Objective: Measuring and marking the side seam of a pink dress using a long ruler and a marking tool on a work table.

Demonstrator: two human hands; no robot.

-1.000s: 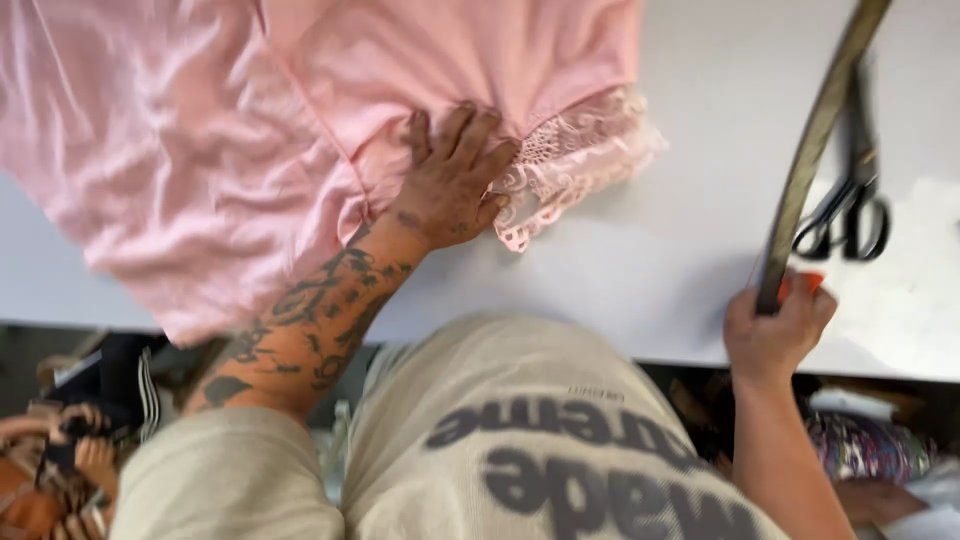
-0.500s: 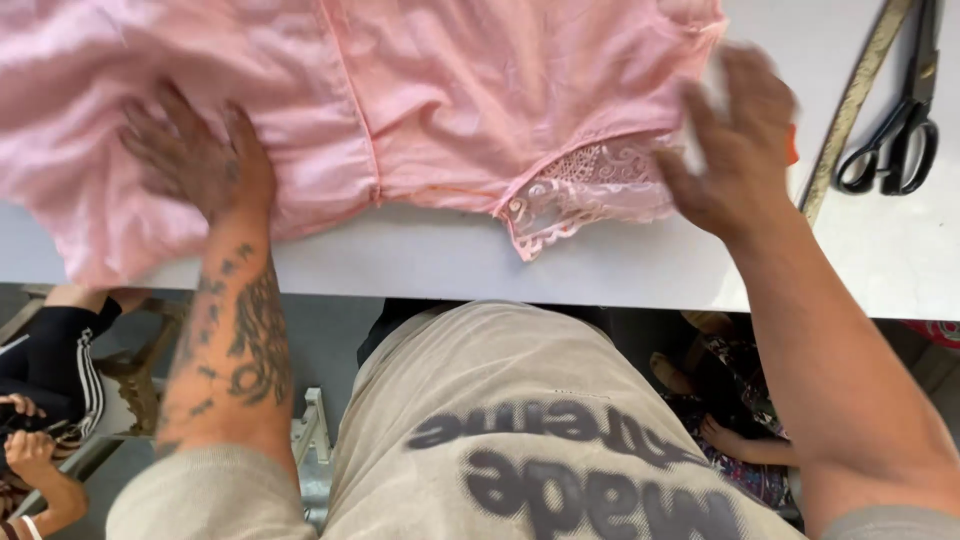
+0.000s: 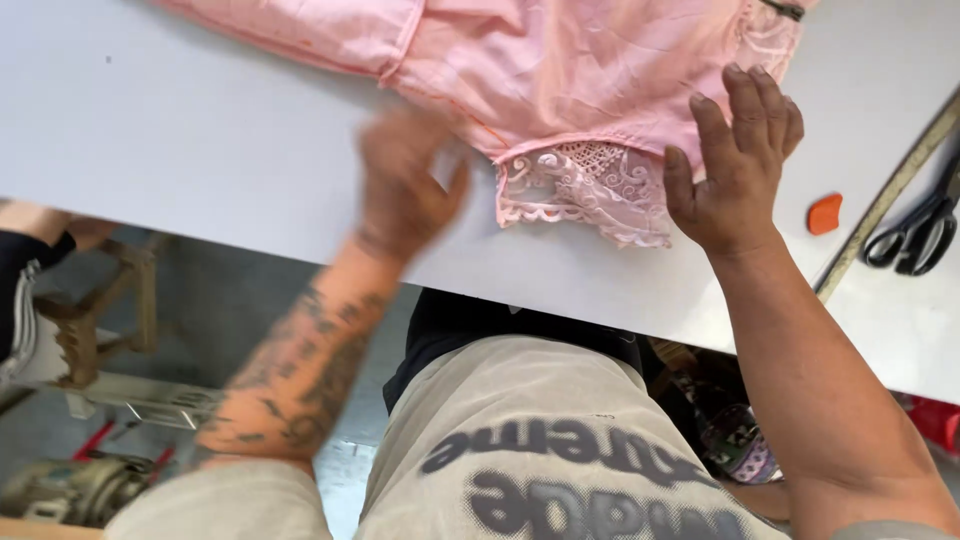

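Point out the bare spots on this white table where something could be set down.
The widest bare patch of the white table lies left of the left hand, below the pink garment. A narrower one lies between the right hand, the orange chalk piece and the long ruler. It is crowded around the lace hem and by the scissors.

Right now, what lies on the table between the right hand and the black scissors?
In the head view, a small orange chalk piece and a long ruler lie between the right hand and the scissors; otherwise bare white table.
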